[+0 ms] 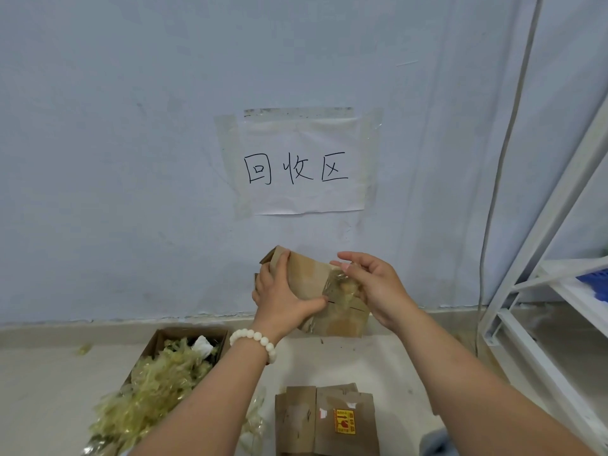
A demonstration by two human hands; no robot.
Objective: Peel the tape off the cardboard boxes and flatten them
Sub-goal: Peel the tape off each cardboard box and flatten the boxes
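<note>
A small brown cardboard box (312,274) is held up in front of the wall. My left hand (279,297) grips its left side, thumb across the front face. My right hand (375,287) pinches a crumpled strip of clear yellowish tape (342,286) that is partly lifted off the box's right side. On the floor below lies a stack of flattened cardboard boxes (325,419), one with a yellow and red sticker.
An open cardboard box (158,343) at the lower left holds a heap of peeled tape (151,386). A white metal shelf frame (543,291) stands at the right with a cable beside it. A paper sign (299,166) is taped to the wall.
</note>
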